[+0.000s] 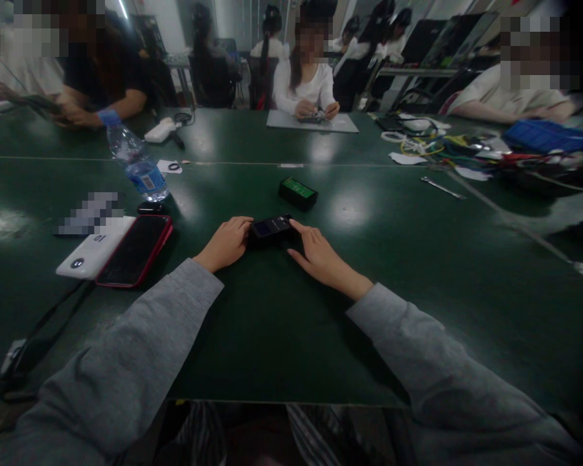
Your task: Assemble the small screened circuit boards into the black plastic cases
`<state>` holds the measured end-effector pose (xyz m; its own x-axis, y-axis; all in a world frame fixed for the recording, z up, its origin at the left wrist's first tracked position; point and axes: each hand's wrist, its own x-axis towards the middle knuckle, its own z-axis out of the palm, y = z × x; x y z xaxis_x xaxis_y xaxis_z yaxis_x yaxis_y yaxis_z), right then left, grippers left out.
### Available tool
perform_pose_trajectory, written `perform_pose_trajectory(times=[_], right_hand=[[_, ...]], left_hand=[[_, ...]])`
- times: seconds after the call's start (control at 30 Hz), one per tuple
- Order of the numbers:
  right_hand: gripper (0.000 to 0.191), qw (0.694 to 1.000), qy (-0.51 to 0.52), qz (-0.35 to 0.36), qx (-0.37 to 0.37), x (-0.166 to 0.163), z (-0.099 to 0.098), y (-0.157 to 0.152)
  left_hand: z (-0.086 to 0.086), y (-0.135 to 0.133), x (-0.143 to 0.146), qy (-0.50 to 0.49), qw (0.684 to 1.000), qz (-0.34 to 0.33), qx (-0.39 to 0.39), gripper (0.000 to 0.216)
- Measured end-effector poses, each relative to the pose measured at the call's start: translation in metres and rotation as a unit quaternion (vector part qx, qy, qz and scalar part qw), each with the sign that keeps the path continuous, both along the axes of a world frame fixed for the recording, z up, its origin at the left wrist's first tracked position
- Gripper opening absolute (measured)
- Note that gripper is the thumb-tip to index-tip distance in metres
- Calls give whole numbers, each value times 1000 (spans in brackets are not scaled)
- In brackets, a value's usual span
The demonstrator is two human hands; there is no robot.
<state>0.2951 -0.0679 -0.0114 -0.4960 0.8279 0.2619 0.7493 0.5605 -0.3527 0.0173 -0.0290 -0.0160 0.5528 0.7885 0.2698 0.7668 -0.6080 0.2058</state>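
Observation:
A small black device [271,226] with a little screen on its left part and small markings on its right lies between my two hands, low over the table or resting on it. My left hand [227,242] has its fingers curled round the left end. On the right end are the fingers of my right hand [317,255], its thumb reaching toward the near side. The undersides of the fingers and the device's lower face are dark and hard to make out. Just beyond it sits a black open-topped case [298,193] showing a green circuit board inside.
To my left are a red-cased phone [136,251], a white power bank [94,249] and a water bottle [138,165]. A wrench [443,188] lies to the right, near tangled cables [432,145] and a blue bin [548,136]. Other people sit across the green table [272,349].

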Motion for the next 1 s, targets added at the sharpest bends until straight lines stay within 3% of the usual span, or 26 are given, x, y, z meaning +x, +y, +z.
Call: perform_pose_trajectory(times=[1.0], right_hand=[[72,1000,5,4,-3,0,-1,0]], left_hand=[[2,-1,1,-4,1000,1,-4,41]])
